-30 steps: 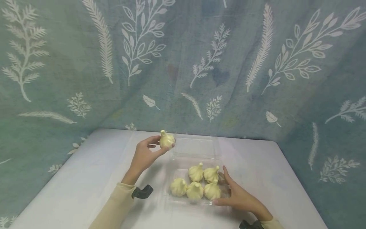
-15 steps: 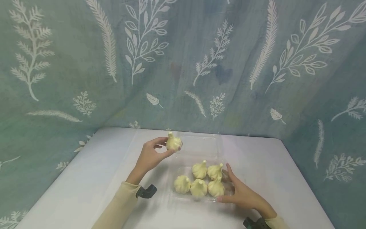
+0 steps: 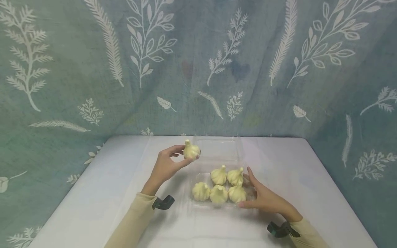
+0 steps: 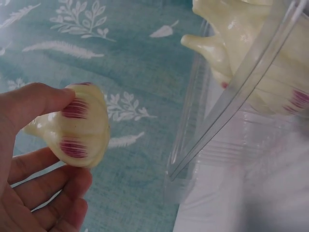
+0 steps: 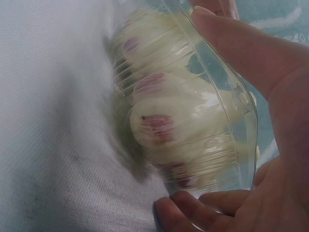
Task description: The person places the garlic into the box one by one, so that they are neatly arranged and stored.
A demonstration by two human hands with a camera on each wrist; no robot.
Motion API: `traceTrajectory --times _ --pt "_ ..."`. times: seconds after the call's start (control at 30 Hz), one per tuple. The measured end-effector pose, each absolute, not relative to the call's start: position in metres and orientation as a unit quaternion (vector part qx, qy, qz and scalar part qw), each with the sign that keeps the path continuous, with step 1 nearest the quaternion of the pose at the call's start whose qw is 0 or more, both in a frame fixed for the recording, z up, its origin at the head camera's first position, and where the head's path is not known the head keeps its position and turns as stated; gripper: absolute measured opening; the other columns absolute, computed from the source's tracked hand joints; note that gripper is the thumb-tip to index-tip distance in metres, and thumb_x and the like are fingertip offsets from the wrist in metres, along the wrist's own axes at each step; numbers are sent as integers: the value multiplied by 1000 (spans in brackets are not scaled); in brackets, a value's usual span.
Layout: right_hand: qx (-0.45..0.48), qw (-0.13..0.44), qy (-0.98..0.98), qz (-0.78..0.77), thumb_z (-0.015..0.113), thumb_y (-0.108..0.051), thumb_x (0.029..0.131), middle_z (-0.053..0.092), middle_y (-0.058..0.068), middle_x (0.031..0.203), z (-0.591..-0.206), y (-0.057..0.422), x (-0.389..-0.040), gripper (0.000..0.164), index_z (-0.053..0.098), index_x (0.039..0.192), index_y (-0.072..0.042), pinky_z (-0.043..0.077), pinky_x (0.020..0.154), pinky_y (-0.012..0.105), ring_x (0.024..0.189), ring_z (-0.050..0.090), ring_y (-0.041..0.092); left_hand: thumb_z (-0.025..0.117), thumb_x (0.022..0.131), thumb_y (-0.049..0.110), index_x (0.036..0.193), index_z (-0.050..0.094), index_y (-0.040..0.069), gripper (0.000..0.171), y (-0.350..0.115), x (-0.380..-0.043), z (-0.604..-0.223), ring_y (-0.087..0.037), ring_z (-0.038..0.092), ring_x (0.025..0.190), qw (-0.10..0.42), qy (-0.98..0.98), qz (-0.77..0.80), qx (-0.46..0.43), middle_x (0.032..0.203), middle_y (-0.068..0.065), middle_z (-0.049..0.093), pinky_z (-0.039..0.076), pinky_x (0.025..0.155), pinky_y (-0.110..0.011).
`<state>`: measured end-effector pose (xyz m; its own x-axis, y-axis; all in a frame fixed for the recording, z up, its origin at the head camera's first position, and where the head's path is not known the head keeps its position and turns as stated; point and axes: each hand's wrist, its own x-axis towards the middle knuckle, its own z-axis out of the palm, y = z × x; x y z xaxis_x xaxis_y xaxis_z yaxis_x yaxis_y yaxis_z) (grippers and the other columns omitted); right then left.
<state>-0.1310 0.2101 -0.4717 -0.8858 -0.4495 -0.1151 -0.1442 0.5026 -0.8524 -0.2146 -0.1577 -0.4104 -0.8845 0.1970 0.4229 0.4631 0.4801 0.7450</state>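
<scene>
A pale yellow garlic bulb (image 3: 191, 150) is pinched in my left hand (image 3: 164, 166), stem pointing up, raised at the back left of a clear plastic clamshell box (image 3: 193, 198). The left wrist view shows purple streaks on this bulb (image 4: 84, 128), with the thumb on one side and fingers on the other. Several similar bulbs (image 3: 219, 195) sit in the box in two rows. My right hand (image 3: 268, 199) grips the box's right end, thumb at the front corner and fingers behind. In the right wrist view the thumb (image 5: 241, 46) lies along the clear rim.
The box's clear lid (image 3: 218, 150) lies folded back behind it on the white table (image 3: 102, 193). A green-blue cloth (image 3: 192, 69) with white leaf prints hangs behind and beside the table. Dark wrist-worn cameras (image 3: 163, 202) sit on both forearms.
The head view has shifted a little. My left hand has brought the held garlic bulb slightly closer to the box. The right hand keeps its grip on the box's end.
</scene>
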Motion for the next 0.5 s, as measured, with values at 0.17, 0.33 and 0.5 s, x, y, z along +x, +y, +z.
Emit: traceTrajectory --times 0.17,0.33,0.5 --pt "-171 171 849 -470 85 -37 85 5 27 172 -470 209 -131 135 -23 162 -8 29 118 73 155 20 54 88 83 30 125 72 7 51 -157 -214 -414 -26 72 109 135 -853 -465 -195 120 -10 77 58 95 -49" --pt "-167 178 849 -469 85 -37 86 5 26 173 -469 208 -130 135 -23 162 -8 30 118 72 155 21 54 89 81 32 124 73 10 51 -158 -214 -419 -23 72 108 129 -859 -456 -193 118 -6 77 58 94 -49" --pt "-168 173 848 -472 85 -36 85 5 27 172 -468 209 -130 135 -22 162 -7 28 119 73 155 18 54 89 81 34 124 73 8 52 -155 -215 -420 -24 72 110 119 -860 -455 -198 119 -8 77 57 96 -53"
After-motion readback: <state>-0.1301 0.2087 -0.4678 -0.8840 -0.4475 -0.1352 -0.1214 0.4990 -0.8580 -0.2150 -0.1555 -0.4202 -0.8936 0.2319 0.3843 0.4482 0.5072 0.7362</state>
